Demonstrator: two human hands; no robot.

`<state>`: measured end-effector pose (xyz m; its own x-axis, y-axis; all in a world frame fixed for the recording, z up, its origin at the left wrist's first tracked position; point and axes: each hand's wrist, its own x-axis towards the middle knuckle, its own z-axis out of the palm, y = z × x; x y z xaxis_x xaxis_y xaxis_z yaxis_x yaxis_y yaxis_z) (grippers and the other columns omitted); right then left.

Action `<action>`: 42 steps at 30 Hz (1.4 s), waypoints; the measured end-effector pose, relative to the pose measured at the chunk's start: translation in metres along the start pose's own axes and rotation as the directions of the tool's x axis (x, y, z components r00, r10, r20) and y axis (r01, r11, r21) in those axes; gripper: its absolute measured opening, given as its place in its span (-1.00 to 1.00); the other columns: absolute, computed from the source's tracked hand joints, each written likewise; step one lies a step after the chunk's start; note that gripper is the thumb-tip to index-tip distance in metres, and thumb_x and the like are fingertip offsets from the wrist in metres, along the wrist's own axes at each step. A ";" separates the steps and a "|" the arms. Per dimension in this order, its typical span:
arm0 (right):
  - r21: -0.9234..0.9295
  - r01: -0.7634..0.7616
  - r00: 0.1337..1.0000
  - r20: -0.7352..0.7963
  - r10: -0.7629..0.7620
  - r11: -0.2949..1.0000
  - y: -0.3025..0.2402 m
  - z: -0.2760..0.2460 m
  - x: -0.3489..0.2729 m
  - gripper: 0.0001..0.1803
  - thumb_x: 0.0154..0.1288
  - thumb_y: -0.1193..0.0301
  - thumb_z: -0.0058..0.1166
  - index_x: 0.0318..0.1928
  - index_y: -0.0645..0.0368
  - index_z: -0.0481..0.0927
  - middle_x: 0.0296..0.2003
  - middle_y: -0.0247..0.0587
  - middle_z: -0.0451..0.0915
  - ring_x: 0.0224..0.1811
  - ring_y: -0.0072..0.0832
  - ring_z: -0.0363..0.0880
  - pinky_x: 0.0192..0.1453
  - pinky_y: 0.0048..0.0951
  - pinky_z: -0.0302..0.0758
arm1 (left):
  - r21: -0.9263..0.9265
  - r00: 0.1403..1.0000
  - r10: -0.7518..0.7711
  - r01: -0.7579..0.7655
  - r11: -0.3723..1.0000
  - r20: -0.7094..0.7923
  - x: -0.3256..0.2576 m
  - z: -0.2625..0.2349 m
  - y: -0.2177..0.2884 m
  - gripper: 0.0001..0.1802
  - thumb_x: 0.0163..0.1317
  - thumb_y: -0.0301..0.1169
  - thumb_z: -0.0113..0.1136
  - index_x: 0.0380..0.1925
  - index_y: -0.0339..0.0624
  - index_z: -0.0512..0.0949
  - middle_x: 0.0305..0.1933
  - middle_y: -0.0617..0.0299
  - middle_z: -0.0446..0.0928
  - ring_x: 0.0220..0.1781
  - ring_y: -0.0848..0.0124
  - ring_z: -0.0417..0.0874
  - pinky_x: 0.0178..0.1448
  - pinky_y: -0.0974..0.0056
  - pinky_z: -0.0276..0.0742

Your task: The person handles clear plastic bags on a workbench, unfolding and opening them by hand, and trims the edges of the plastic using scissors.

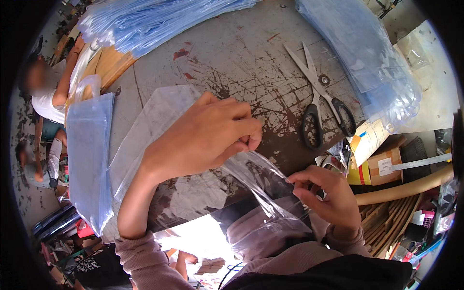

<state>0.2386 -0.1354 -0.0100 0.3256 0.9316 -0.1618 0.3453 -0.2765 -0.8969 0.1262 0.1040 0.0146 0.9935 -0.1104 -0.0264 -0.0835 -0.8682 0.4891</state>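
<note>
Stretched between my two hands is a clear plastic bag (263,195), its lower part hanging over the near table edge in front of my lap. Near the middle of the worn table, my left hand (205,133) pinches the bag's upper end, fingers curled. Lower and to the right, my right hand (328,193) grips the bag's right edge between thumb and forefinger. Under my left forearm lies a flat clear plastic sheet (145,121). Open scissors (316,89) with black handles rest on the table, beyond my right hand.
Bluish plastic bags are piled at the far side (164,24), the right (372,63) and the left edge (89,154) of the scratched table (241,53). A cardboard box (384,166) and wooden slats (394,224) lie below at right. Two people (50,92) are at far left.
</note>
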 end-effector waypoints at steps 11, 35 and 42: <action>-0.077 0.023 0.999 -0.036 -0.026 0.997 0.010 0.002 0.003 -0.89 0.07 0.56 0.21 -0.36 0.22 0.56 -0.48 -0.24 0.49 -0.48 -0.45 0.55 -0.46 -0.52 0.42 | -0.009 0.996 -0.012 0.011 1.000 -0.094 0.002 0.019 -0.003 -0.83 0.01 -0.48 0.25 -0.39 0.05 0.55 -0.40 0.43 0.39 -0.26 0.47 0.47 -0.12 0.29 0.14; -0.698 0.499 0.810 0.165 -0.562 0.514 -0.026 0.089 0.080 -0.28 0.06 -0.06 -0.06 0.30 -0.31 0.31 0.39 -0.37 0.09 0.43 -0.04 -0.06 0.18 0.63 -0.16 | -0.214 0.964 0.055 -0.113 0.970 -0.261 0.017 0.037 -0.033 -0.80 -0.19 -0.38 0.23 -0.49 -0.09 0.47 -0.44 0.37 0.36 -0.38 0.42 0.50 -0.38 0.30 0.36; -0.678 0.516 0.810 0.186 -0.557 0.524 -0.022 0.087 0.081 -0.32 0.10 -0.08 -0.07 0.30 -0.40 0.31 0.38 -0.43 0.11 0.45 -0.06 -0.11 0.16 0.65 -0.20 | -0.188 0.972 0.012 -0.057 0.981 -0.234 0.016 0.036 -0.029 -0.83 -0.13 -0.41 0.20 -0.47 -0.11 0.48 -0.42 0.33 0.36 -0.42 0.39 0.50 -0.39 0.29 0.39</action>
<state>0.1805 -0.0336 -0.0388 -0.0921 0.9520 0.2919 0.9454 0.1757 -0.2746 0.1422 0.1102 -0.0315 0.9829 -0.0044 0.1839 -0.1240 -0.7543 0.6448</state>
